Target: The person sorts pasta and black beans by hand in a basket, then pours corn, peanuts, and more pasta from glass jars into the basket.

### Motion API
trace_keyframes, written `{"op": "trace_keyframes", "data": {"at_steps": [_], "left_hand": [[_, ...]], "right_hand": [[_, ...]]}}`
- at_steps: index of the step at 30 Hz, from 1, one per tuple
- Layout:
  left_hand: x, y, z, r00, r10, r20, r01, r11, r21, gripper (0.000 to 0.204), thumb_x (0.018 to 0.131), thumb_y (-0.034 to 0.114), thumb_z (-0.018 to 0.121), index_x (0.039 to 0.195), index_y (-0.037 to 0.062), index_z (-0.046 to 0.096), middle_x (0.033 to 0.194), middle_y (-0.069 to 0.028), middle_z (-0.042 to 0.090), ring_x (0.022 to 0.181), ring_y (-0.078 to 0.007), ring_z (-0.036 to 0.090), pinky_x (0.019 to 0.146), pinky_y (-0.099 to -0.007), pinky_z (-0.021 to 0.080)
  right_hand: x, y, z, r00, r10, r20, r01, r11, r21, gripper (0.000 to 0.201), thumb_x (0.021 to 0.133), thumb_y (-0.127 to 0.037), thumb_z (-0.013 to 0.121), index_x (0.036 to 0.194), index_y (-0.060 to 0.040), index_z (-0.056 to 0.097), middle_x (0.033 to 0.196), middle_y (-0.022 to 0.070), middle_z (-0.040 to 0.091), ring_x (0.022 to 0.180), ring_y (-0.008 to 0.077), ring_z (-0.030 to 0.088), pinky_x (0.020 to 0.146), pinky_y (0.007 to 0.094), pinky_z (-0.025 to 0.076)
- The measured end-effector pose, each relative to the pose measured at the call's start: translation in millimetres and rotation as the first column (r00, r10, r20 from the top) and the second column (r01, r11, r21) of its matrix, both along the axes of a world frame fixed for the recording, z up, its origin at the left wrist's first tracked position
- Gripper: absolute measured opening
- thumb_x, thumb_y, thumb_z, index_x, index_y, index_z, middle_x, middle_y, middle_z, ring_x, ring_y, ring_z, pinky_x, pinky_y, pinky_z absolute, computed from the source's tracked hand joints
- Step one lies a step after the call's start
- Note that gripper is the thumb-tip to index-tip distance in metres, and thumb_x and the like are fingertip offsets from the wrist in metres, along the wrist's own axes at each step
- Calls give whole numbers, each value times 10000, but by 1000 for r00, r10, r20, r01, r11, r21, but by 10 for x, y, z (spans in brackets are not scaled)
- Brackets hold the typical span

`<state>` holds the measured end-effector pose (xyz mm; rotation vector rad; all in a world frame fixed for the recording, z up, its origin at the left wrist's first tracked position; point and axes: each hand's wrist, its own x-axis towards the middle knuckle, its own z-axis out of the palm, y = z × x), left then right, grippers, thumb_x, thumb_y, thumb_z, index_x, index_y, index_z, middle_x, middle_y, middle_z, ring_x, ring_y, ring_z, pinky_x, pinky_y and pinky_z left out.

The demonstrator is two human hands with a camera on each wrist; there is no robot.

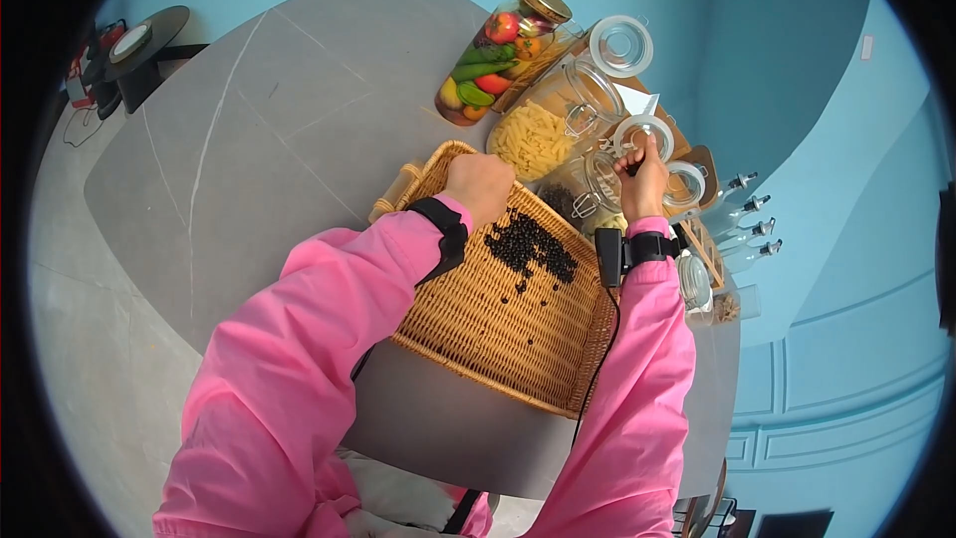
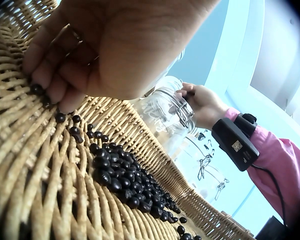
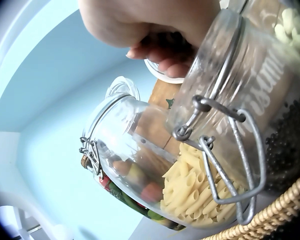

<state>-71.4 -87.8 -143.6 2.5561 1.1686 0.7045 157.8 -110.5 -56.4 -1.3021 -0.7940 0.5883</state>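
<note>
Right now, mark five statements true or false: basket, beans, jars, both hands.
1. Black beans lie in the basket. True.
2. The pasta jar is shut. False: its lid is open.
3. The left hand is on the pasta jar. False: it is at the basket, fingers down at the beans.
4. The right hand is outside the basket, fingers curled. True.
5. The vegetable jar has a gold lid. True.
</note>
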Motion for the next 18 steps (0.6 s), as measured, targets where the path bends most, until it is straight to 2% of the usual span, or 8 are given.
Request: {"op": "trace_keyframes", "data": {"at_steps": [9,11,12,14,15,17,18], "left_hand": [[-14,9,14,1000,-13,4,13,1000,-17,98,644,82,648,716,23,680,735,-166,657,733,-323,658,636,-400,525],[-20,6,19,1000,-12,11,13,1000,-13,102,644,81,648,718,18,679,737,-170,657,736,-327,657,639,-403,525],[-21,5,28,1000,-13,11,13,1000,-12,102,644,81,648,718,18,679,737,-170,657,736,-327,657,639,-403,525],[-16,0,48,998,10,-65,-11,1000,-18,108,669,121,682,767,79,702,778,-113,677,769,-279,669,631,-370,526],[-13,0,48,998,9,-64,-10,1000,-18,108,669,121,682,767,79,702,778,-113,677,769,-279,669,631,-370,526],[-17,2,44,998,7,-62,-8,1000,-19,107,671,120,678,766,78,701,778,-113,677,771,-281,668,632,-373,525],[-18,2,43,998,6,-62,-7,1000,-19,107,671,120,678,766,78,701,778,-113,677,771,-281,668,632,-373,525]], "right_hand": [[17,-117,74,996,88,23,-84,987,-139,314,910,-295,564,696,-67,539,651,36,525,631,157,539,631,281,460],[10,-138,97,980,124,156,-83,965,-247,316,908,-307,559,725,-51,585,682,50,577,660,148,559,646,270,464],[2,-141,93,980,123,156,-82,966,-246,316,908,-307,559,725,-51,585,682,50,577,660,148,559,646,270,464],[-12,-141,72,923,161,349,-35,940,-340,413,907,-380,531,755,-12,641,745,90,637,709,152,588,682,279,464],[-12,-140,67,923,160,350,-34,940,-340,413,907,-380,531,755,-12,641,745,90,637,709,152,588,682,279,464],[-58,-144,72,769,232,595,75,892,-445,582,905,-502,445,795,21,674,811,147,666,773,208,616,750,320,457],[-99,-156,86,770,231,595,76,892,-445,582,905,-502,445,795,21,674,811,147,666,773,208,616,750,320,457]]}}
